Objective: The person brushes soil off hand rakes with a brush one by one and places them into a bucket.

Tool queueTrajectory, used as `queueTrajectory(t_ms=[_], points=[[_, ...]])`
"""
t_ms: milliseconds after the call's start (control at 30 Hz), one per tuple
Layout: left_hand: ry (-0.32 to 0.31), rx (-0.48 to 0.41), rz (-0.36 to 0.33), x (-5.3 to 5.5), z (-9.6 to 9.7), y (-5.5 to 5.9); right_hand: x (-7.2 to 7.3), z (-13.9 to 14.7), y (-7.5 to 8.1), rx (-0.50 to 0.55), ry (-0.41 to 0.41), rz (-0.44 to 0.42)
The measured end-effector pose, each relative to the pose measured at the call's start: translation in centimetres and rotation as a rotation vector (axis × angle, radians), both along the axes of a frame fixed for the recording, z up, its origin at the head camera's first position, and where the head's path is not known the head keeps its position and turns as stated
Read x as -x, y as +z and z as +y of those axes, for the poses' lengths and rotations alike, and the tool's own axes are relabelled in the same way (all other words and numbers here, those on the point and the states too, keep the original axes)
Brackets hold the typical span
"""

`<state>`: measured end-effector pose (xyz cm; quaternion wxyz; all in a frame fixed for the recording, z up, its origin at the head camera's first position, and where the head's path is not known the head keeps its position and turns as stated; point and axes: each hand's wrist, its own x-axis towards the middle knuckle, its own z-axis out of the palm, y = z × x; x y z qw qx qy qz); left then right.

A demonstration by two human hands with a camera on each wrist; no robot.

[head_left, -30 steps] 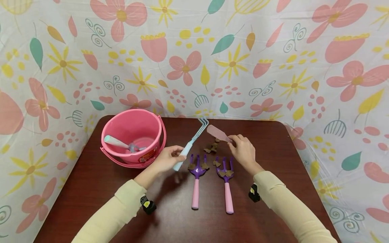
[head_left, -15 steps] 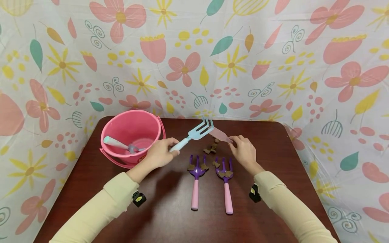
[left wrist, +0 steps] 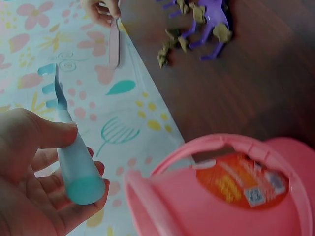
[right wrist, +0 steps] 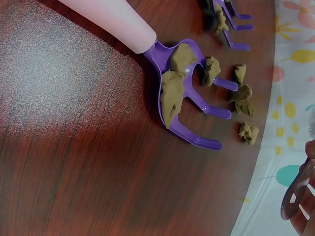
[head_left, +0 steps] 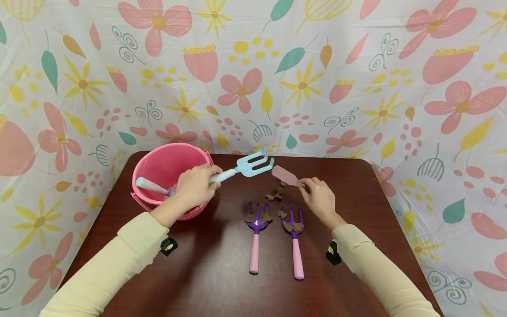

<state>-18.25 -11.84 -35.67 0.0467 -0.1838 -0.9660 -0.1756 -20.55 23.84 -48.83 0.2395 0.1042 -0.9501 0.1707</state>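
Blue fork [head_left: 246, 168]: left fingers [head_left: 211, 169] gripping; I'd carry it high past the bucket [head_left: 162, 163].
Pink tool [head_left: 285, 175]: right fingers [head_left: 313, 182] pinching.

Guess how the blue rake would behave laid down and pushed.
The blue rake seems stiff: its head juts out without sagging. It may be light: the head looks thin. The rounded handle might roll, though the wide head should resist.

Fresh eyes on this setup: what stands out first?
Likely the pink bucket, at the left rear of the dark table. Next, the light-blue rake held in the left hand, just right of the bucket in the head view. Then two purple forks with pink handles, side by side mid-table, brown clumps on their heads.
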Motion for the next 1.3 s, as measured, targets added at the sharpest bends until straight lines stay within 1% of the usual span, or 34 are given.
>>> queueTrajectory(t_ms=[67,167,500,667,767,933,1000,1100,1300], points=[[0.002,0.025,0.021,0.1,-0.4,0.4,0.0,0.0,0.0,0.000,0.002,0.003],[0.012,0.052,0.026,0.3,-1.1,0.8,0.0,0.0,0.1,-0.001,0.005,0.010],[0.050,0.140,0.000,1.0,-3.7,1.9,-0.1,0.1,0.1,-0.020,0.011,0.001],[0.068,0.180,-0.017,1.1,-5.3,2.6,-0.2,0.2,0.1,-0.020,0.009,-0.010],[0.069,0.198,-0.015,1.0,-6.2,3.0,-0.3,0.2,0.1,-0.018,0.003,-0.015],[0.095,0.237,-0.017,0.7,-7.9,3.7,-0.4,0.4,-0.1,-0.024,0.007,-0.008],[0.109,0.248,-0.028,0.5,-8.5,4.0,-0.4,0.4,-0.1,-0.027,0.009,-0.009],[0.113,0.253,-0.041,0.3,-9.6,4.3,-0.4,0.4,-0.1,-0.026,0.005,-0.017],[0.144,0.271,-0.065,-0.2,-11.7,4.7,-0.4,0.5,-0.1,-0.034,0.001,-0.021]])
